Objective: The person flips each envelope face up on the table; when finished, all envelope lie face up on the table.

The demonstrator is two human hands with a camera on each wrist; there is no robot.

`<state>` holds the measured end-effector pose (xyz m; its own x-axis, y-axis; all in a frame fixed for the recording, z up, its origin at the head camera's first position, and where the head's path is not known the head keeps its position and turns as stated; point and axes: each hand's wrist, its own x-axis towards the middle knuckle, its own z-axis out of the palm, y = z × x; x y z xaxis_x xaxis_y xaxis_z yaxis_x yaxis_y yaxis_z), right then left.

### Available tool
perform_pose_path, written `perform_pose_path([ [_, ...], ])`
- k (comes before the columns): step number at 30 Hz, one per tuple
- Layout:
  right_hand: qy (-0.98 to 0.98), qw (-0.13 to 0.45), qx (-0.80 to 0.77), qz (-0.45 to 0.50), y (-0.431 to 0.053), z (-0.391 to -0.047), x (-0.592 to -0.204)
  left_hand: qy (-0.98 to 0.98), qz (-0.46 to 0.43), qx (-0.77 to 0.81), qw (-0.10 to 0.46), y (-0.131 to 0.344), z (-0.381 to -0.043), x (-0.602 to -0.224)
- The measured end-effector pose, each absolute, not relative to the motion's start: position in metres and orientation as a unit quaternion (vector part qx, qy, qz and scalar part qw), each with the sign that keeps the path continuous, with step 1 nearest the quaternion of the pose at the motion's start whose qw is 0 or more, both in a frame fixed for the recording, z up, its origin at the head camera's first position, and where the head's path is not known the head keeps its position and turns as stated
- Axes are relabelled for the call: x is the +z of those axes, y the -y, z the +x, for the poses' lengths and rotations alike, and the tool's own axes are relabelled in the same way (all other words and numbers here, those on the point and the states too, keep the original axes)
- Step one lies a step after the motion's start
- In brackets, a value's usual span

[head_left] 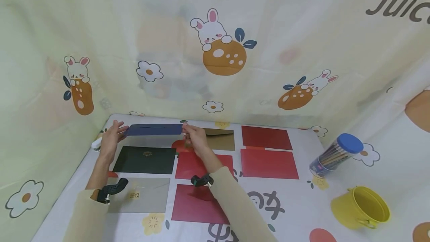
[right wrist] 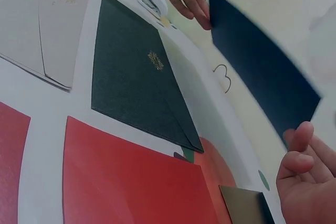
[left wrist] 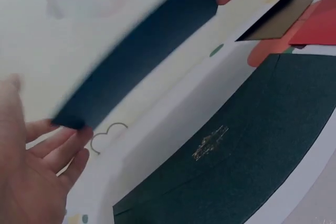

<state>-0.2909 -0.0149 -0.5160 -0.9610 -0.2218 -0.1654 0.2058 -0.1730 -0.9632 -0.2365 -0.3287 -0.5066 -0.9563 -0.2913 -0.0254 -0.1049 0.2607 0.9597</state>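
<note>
A dark blue envelope (head_left: 154, 129) is held up between both hands above the back left of the table, tilted so it looks like a narrow strip from the head. At its left end my left hand (head_left: 112, 140) supports a corner with nearly straight fingers, the thumb standing away from the paper in the left wrist view. My right hand (head_left: 197, 139) pinches the other end by its edge. Just below lies a dark green envelope (head_left: 144, 160) with a gold emblem. A brown envelope (head_left: 220, 139) lies flat behind the right hand.
Flat on the table are a grey envelope (head_left: 147, 195) and several red ones, such as the front one (head_left: 198, 204). A blue-lidded tub of sticks (head_left: 332, 156) and a yellow bucket (head_left: 346, 208) stand at the right. A white object (head_left: 96, 144) sits beyond the left hand.
</note>
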Motion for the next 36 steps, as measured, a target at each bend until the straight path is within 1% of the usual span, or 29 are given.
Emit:
perform_pose_path([
  [3,-0.65,0.143,-0.746,-0.028,0.014,-0.289,-0.517,0.796,0.118,-0.59,0.066,0.329,-0.236,-0.511],
  [9,-0.688,0.155,-0.703,-0.092,0.015,-0.289,-0.523,0.85,0.046,-0.523,0.038,0.332,-0.235,-0.522],
  [14,-0.715,0.133,-0.678,-0.112,0.018,-0.29,-0.529,0.871,0.033,-0.489,0.033,0.33,-0.238,-0.53],
  [17,-0.735,0.11,-0.661,-0.105,0.02,-0.29,-0.533,0.881,0.015,-0.471,0.044,0.328,-0.241,-0.535],
  [20,-0.764,0.09,-0.63,-0.106,0.022,-0.291,-0.537,0.895,0.002,-0.44,0.078,0.325,-0.244,-0.539],
  [23,-0.792,0.078,-0.594,-0.115,0.024,-0.293,-0.539,0.909,0.012,-0.403,0.108,0.323,-0.247,-0.542],
  [26,-0.809,0.076,-0.572,-0.115,0.024,-0.293,-0.539,0.915,0.033,-0.384,0.116,0.32,-0.25,-0.546],
  [30,-0.81,0.092,-0.569,-0.108,0.022,-0.292,-0.54,0.918,0.059,-0.376,0.109,0.318,-0.252,-0.552],
  [36,-0.795,0.135,-0.584,-0.092,0.019,-0.289,-0.54,0.922,0.088,-0.368,0.088,0.316,-0.254,-0.556],
])
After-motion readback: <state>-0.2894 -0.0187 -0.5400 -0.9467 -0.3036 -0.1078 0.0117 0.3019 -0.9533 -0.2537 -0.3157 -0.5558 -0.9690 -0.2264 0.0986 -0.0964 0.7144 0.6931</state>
